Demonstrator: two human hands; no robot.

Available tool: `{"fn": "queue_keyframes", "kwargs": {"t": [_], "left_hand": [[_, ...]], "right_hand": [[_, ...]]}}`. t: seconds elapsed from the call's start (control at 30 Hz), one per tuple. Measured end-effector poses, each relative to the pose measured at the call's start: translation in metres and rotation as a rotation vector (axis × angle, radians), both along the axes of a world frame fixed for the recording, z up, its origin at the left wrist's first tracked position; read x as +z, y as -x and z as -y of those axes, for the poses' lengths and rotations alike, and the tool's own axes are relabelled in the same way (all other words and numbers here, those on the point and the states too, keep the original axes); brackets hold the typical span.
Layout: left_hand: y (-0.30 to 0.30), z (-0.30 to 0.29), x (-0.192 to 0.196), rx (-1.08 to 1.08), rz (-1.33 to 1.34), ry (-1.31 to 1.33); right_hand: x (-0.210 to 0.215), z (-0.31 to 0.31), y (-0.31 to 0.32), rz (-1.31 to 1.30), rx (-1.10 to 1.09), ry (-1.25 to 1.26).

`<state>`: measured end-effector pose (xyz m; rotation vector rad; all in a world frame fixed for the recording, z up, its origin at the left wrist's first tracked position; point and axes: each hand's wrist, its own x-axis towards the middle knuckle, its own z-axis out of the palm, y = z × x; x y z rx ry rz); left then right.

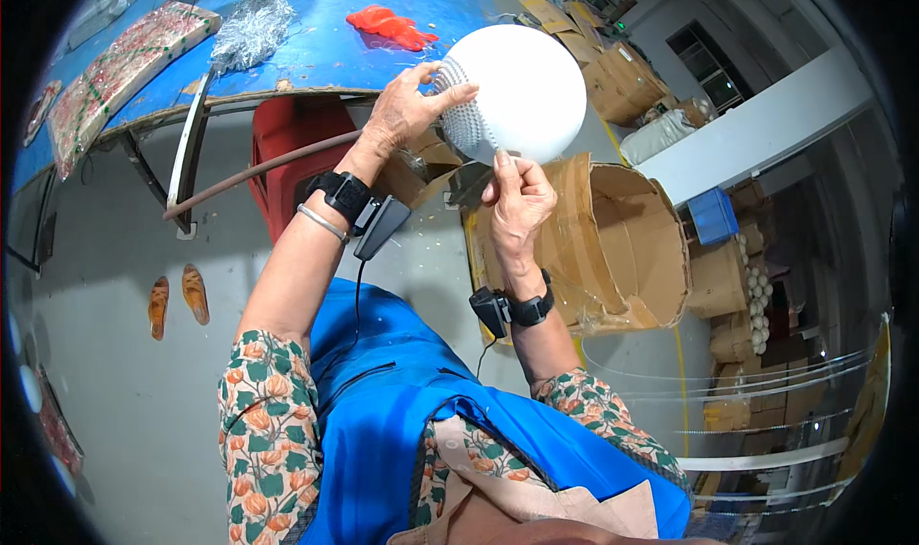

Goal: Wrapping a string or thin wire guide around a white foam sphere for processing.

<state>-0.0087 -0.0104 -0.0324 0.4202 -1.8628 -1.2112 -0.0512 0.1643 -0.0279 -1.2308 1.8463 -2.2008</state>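
A smooth white ball [534, 86] is held up in front of me, past the table's near edge. Rows of small silvery beads [463, 129] cover its left side in a band. My left hand [402, 110] grips the ball from the left, thumb lying across the beaded part and fingers behind it. At the ball's lower edge, where the beading ends, my right hand [519, 196] is closed in a pinch with thumb and forefinger. Whatever sits between those fingertips is too small to make out.
A blue-topped table [321, 52] bears a red glove-like piece [391, 26], a silvery tangled heap [252, 33] and a wrapped flat pack [129, 76]. Below are a red stool [297, 153], an open cardboard box [574, 248] and a pair of shoes [194, 294].
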Motion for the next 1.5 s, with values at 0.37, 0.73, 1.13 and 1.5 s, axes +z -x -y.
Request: {"fn": "queue_keyframes", "kwargs": {"t": [0.37,0.73,1.13,1.5], "left_hand": [[-0.003,-0.01,0.006,0.126,0.057,0.054],[-0.003,-0.008,0.003,0.145,0.124,0.215],[0.01,0.001,-0.002,0.184,-0.016,0.09],[0.012,-0.008,0.003,0.246,-0.045,0.112]], "right_hand": [[-0.008,0.009,0.009,0.02,-0.029,-0.028],[0.002,-0.001,0.002,0.085,-0.021,-0.077],[-0.014,-0.03,0.002,0.126,-0.012,-0.095],[-0.026,-0.017,0.006,0.161,-0.002,-0.077]]}}
